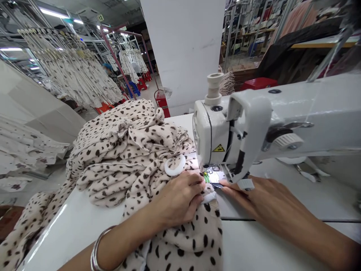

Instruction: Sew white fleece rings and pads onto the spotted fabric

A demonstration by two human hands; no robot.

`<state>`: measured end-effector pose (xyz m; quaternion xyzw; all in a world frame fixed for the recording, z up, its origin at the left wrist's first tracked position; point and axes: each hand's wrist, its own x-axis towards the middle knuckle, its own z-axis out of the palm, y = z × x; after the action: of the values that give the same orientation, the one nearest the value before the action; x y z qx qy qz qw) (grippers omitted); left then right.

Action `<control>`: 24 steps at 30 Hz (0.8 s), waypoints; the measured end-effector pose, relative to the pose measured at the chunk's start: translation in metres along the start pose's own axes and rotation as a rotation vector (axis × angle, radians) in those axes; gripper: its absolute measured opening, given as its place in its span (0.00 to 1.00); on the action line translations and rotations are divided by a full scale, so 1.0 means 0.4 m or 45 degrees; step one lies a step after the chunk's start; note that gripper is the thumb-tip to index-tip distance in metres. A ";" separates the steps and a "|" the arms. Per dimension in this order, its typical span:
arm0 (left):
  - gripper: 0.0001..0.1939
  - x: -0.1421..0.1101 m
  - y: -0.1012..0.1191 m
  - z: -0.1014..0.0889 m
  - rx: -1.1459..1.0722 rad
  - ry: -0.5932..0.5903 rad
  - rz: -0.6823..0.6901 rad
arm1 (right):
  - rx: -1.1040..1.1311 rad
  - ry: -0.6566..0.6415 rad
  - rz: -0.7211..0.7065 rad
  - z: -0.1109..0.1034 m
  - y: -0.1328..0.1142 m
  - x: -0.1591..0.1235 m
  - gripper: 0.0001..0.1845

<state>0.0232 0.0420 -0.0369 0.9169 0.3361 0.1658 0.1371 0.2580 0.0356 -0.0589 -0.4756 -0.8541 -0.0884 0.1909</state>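
Note:
My left hand (183, 195) is closed on the edge of a cream fabric with dark spots (194, 241), just in front of the sewing machine's needle area. At the right of the needle, my right hand (254, 195) has its fingers closed round a thin dark blade-like tool (216, 185), whose tip reaches the fabric edge. Its exact kind is too small to tell. A small white strip (246, 184) shows by the right fingers. The sewing machine (210, 131) stands over both hands, its needle plate (216, 176) brightly lit and the needle itself hard to make out.
A large heap of the same spotted fabric (118, 150) covers the left of the white table (101, 222). A white ring (175, 165) lies on the fabric. A thread spool (214, 88) tops the machine. Behind are a white pillar (186, 52) and racks of hanging garments (76, 71).

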 end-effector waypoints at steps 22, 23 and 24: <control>0.11 -0.007 0.005 0.018 0.215 0.134 0.159 | 0.007 -0.072 0.043 0.027 0.004 -0.004 0.29; 0.12 -0.009 0.007 0.020 0.247 0.141 0.176 | 0.003 -0.056 0.043 0.024 0.003 -0.004 0.29; 0.13 -0.011 0.008 0.022 0.271 0.138 0.186 | -0.001 -0.036 0.049 0.018 0.002 -0.003 0.28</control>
<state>0.0255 0.0357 -0.0447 0.9380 0.2911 0.1882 0.0084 0.2576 0.0373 -0.0659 -0.4931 -0.8475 -0.0783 0.1804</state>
